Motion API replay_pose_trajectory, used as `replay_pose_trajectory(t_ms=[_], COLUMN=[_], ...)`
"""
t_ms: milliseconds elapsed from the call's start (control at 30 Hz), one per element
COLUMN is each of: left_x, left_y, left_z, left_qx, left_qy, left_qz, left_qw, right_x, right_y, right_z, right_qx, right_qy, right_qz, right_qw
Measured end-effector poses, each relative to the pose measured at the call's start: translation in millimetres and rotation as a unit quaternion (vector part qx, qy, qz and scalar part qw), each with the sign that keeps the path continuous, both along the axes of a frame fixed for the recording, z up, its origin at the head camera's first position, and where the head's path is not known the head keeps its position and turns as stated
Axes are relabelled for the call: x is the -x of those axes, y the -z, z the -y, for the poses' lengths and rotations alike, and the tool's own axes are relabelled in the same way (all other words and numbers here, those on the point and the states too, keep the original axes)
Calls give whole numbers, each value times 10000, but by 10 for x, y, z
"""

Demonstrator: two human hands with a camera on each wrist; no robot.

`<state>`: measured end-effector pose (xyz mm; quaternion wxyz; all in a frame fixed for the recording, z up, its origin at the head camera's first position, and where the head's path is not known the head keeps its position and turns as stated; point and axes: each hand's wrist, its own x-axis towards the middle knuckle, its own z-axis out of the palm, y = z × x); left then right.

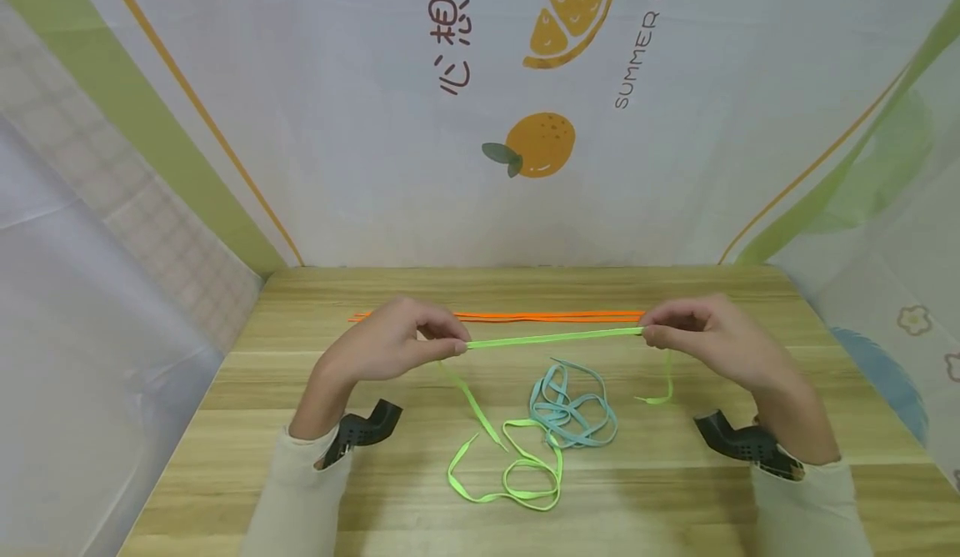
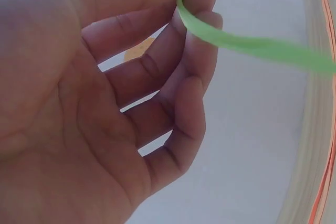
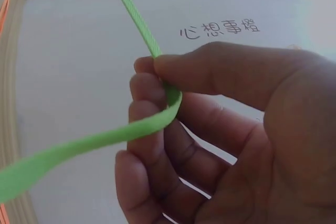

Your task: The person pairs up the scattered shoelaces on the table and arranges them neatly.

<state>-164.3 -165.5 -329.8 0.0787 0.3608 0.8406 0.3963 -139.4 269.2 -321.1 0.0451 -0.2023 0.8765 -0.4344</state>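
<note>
A flat lime-green shoelace (image 1: 555,338) is stretched nearly level between both hands, above the table. My left hand (image 1: 401,338) pinches it between thumb and fingertips, and one end hangs down from there. On the other side my right hand (image 1: 712,336) pinches it the same way, with a short tail ending in a tip below. In the left wrist view the green shoelace (image 2: 252,47) leaves the fingertips to the right. The right wrist view has the shoelace (image 3: 100,139) passing under the thumb and curving away to the left.
Orange shoelaces (image 1: 551,317) lie straight across the back of the wooden table (image 1: 315,499). A light-blue shoelace (image 1: 573,407) rests in a loose tangle at the middle. Loops of lime-green lace (image 1: 517,497) lie nearer the front. A printed cloth (image 1: 375,165) hangs behind the table.
</note>
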Motion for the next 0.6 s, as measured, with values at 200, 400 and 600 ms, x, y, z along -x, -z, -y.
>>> replay_pose_trajectory(t_ms=[200,400,600], left_x=[25,43,67], left_y=[-13,-33,-6], left_z=[74,181,280], left_qx=[-25,-86,-106], left_qy=[-237,-525,-765], left_qz=[-2,76,138], left_qw=[9997,9986,9969], right_x=[22,56,107], right_y=[2,21,53], right_z=[-94,-192,-262], right_qx=[65,39,-117], right_qy=[126,302,565], right_qz=[-146,-112,135], right_qw=[9998,9995,9982])
